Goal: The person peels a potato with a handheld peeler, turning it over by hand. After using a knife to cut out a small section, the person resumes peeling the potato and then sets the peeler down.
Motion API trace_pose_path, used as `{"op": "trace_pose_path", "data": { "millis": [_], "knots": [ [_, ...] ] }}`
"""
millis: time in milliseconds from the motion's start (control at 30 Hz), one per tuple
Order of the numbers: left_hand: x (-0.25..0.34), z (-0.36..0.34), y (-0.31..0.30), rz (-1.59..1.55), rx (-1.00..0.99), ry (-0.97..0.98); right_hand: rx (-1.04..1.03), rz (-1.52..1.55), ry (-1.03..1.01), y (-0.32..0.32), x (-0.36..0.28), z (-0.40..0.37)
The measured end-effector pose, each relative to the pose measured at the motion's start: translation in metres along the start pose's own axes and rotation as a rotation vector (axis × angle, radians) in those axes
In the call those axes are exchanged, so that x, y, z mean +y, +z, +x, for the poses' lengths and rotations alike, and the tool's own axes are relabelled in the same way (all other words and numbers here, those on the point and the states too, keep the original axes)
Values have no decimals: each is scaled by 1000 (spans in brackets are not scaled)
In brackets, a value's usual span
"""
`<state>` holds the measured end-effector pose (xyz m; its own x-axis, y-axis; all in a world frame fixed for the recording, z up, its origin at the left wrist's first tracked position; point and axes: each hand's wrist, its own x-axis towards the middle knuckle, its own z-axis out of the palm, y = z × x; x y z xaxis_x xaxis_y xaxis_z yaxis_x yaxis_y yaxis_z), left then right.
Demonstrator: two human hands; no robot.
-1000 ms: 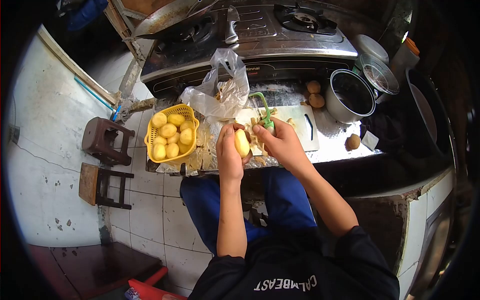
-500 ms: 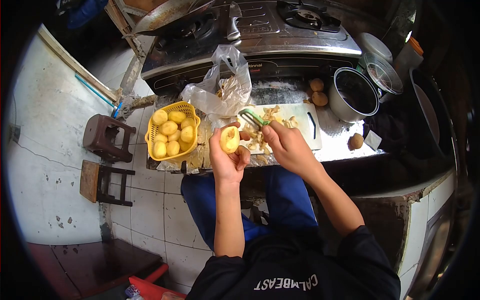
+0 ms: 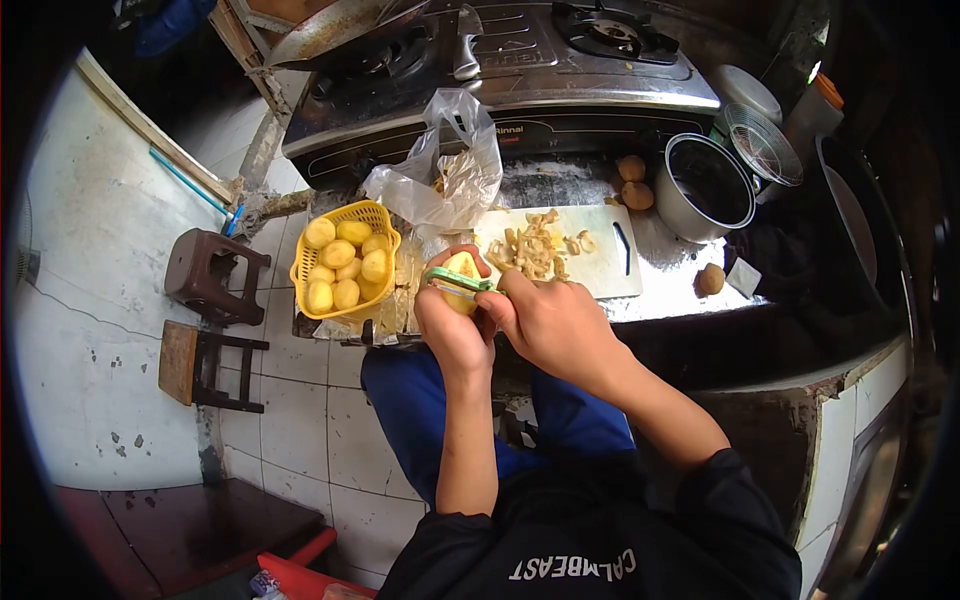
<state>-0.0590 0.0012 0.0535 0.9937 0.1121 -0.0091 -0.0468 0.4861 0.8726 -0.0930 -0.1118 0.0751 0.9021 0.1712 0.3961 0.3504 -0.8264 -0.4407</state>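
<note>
My left hand (image 3: pixel 450 325) grips a pale yellow potato (image 3: pixel 461 268) at the counter's front edge. My right hand (image 3: pixel 545 320) holds a green peeler (image 3: pixel 452 283), its blade lying across the potato's near side. Just beyond my hands, a heap of potato peelings (image 3: pixel 535 250) lies on a white cutting board (image 3: pixel 610 265). A yellow basket (image 3: pixel 345 265) of several peeled potatoes stands to the left of my left hand.
A clear plastic bag (image 3: pixel 445 175) sits behind the board, before a gas stove (image 3: pixel 520 70) with a wok. A metal pot (image 3: pixel 705 190) stands right, unpeeled potatoes (image 3: pixel 633 182) beside it and one (image 3: pixel 710 280) nearer. Two wooden stools (image 3: pixel 210 320) stand on the floor left.
My right hand swung the peeler from above the cutting board leftward onto the potato. My left hand turned the potato and drew it slightly nearer.
</note>
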Motion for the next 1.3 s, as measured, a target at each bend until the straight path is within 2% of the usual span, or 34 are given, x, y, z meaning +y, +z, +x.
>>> {"op": "trace_pose_path", "data": {
  "millis": [33,267,433,533,567,633,667,733,800,833,900,933,1067,1133,1233,1300],
  "knots": [
    [-1,-1,1,5,-12,42,10,24,2,-1,-2,2],
    [4,-6,0,-70,18,18,33,111,47,0,-9,3],
    [11,-8,4,-109,145,6,18,125,58,-1,-16,5],
    [12,-19,0,-30,54,43,37,128,76,-2,-9,15],
    [9,-21,7,27,132,78,56,127,84,-1,-6,19],
    [11,-21,7,-79,139,58,86,148,33,2,-6,20],
    [9,-20,4,-78,139,57,87,151,59,2,-5,20],
    [3,-14,-4,-139,-8,-26,84,147,84,4,-2,20],
    [-2,-6,-3,-172,0,-67,82,363,191,9,4,23],
    [-2,-3,0,-203,6,-108,84,363,191,10,6,24],
    [-3,5,6,-239,54,-134,59,557,381,12,9,28],
    [-7,9,6,-224,43,-129,47,538,412,10,10,29],
    [-15,17,5,-182,1,-100,47,594,388,16,20,30],
    [-15,19,3,-180,-8,-78,178,569,454,14,26,34],
    [-21,29,-3,-203,4,-121,293,448,382,16,38,34],
    [-23,32,-6,-207,4,-162,277,424,377,13,36,31]
  ]
}}
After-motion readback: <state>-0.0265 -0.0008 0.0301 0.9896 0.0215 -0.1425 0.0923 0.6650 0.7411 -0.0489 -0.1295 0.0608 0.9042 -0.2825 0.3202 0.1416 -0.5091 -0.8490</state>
